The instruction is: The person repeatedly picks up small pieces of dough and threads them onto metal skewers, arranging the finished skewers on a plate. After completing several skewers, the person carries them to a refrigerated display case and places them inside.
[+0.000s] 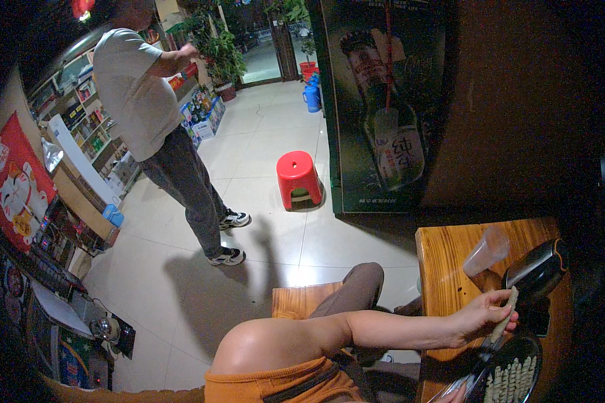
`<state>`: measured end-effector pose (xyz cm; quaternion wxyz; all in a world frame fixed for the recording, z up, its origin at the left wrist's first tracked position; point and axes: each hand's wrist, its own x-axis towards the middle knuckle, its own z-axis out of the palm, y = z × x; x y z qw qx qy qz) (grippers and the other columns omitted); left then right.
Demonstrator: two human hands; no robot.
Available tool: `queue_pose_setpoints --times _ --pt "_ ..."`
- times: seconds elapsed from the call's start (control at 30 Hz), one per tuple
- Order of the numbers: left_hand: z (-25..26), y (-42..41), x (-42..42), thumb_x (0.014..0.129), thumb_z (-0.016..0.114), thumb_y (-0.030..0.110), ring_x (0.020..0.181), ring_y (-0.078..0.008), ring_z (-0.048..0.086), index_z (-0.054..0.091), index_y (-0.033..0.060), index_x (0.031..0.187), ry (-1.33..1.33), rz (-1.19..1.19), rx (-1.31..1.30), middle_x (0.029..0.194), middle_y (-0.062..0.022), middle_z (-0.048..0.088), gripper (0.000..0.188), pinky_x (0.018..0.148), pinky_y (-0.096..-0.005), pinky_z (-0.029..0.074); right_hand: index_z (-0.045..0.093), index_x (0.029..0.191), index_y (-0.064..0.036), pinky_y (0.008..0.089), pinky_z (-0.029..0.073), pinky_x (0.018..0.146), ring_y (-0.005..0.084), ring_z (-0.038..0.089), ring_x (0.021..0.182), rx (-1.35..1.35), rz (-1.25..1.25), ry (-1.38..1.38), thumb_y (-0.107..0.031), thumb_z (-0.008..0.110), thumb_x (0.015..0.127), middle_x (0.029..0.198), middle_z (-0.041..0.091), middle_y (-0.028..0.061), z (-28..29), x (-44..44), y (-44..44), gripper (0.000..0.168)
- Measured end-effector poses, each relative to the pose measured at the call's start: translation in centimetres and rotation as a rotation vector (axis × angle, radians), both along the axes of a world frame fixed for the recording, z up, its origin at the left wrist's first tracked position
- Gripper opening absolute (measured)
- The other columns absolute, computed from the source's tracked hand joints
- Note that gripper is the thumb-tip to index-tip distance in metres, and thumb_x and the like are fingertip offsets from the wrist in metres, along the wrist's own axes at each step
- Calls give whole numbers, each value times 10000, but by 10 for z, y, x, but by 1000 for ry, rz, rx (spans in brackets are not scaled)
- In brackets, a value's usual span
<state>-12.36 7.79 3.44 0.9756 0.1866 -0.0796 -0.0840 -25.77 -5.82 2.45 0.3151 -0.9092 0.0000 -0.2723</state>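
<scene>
My left hand (486,317) reaches over a wooden table (441,282), its fingers pinching a long pale strip (504,315), perhaps food, held tilted. Just below it, a dark round tray (534,347) carries several pale ridged strips (511,380) lying side by side. Clear plastic (466,383) shines along the tray's near side. Only part of my right hand (456,395) shows at the bottom edge, close to that plastic; its grip is hidden. Beyond my left hand lie a shiny black rounded object (537,267) and a clear plastic cup (486,252), tipped over.
A person (138,95) in a light shirt stands on the tiled floor, left of centre. A red plastic stool (296,179) stands before a large dark poster panel (383,116). Wooden seating (302,299) lies beside my bent leg (353,289). Shelves (88,101) line the left.
</scene>
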Motion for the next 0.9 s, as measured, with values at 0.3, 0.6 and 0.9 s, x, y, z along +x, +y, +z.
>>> queue_pose_setpoints --times 0.3,0.6,0.9 --pt "5 14 -12 899 572 235 881 -157 600 202 192 1413 -71 -39 -25 955 -56 590 635 772 -311 528 678 1022 -24 342 545 686 240 658 812 95 28 116 -133 556 900 950 672 153 4 -2 -1 204" --pt "8 44 -18 889 584 243 853 -153 606 244 210 1390 -58 -73 -136 961 -48 591 606 781 -300 527 560 1172 19 288 448 526 167 544 621 581 305 272 -170 506 938 785 604 89 -26 5 -9 306" --pt "-8 82 -13 894 581 239 898 -156 614 170 199 1416 -151 34 -51 1062 -79 594 666 792 -317 521 323 1378 -101 246 374 455 104 425 541 938 528 1018 -240 476 958 704 481 20 10 26 -8 467"
